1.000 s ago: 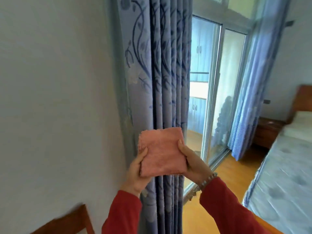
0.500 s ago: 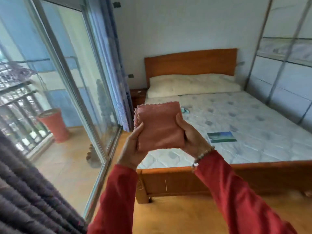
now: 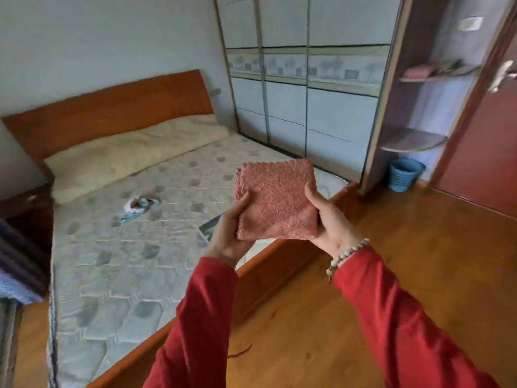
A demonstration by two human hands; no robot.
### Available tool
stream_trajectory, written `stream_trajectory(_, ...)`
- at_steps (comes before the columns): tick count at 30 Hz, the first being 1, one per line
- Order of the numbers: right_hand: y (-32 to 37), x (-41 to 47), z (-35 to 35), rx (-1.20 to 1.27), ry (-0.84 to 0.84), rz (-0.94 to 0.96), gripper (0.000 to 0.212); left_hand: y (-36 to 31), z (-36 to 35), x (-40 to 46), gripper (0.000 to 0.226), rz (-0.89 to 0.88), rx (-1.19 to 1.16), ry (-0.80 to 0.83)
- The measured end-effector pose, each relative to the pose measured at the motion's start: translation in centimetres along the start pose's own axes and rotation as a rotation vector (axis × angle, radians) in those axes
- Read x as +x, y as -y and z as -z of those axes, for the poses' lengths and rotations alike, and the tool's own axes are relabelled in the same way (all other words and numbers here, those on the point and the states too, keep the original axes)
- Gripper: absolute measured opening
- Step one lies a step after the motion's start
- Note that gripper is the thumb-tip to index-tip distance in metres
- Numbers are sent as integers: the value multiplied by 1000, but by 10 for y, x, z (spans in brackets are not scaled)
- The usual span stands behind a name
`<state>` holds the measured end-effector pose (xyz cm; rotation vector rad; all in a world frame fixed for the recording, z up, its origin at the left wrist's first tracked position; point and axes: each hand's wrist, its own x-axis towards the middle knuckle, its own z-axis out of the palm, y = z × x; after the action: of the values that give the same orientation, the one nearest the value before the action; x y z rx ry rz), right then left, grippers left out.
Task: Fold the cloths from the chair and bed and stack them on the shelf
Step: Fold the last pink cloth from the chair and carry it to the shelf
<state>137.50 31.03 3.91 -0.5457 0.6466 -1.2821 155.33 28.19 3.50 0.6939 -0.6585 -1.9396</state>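
Gripping a folded pink cloth (image 3: 277, 201) by opposite edges, left hand (image 3: 226, 233) and right hand (image 3: 326, 219) hold it above the bed (image 3: 117, 270) corner. Corner shelf (image 3: 436, 75) far right carries another pink cloth (image 3: 416, 71). No legible writing.

Head view, looking down, hands (image 3: 279, 219) close, bed (image 3: 126, 247) beyond.

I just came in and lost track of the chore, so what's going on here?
A person in red sleeves holds a folded pink cloth up between both hands, the left hand gripping its left edge and the right hand its right. They stand by the foot of the bed, where a crumpled cloth lies unfolded. The corner shelf at the far right already holds a pink folded cloth.
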Motion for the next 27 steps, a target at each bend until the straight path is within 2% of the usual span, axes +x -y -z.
stream_trajectory(3, 37, 0, 49, 33, -89, 91, 30, 28, -36, 55, 33, 122, -5, 104)
stream_trajectory(6, 69, 3, 89, 64, -165, 173, 30, 56, -64, 107, 34, 212, -29, 196)
stream_trajectory(10, 112, 17, 136, 44, -248, 284, 30, 91, -98, 182, 47, 321, -36, 307)
stream_trajectory(13, 148, 32, 167, 45, -281, 335, 32, 110, -128, 238, 41, 394, -59, 364)
stream_trajectory(21, 236, 97, 244, -12, -359, 377, 43, 136, -196, 361, 36, 467, -106, 462)
stream_trajectory(27, 279, 123, 292, 34, -394, 409, 35, 165, -230, 428, 38, 476, -51, 482)
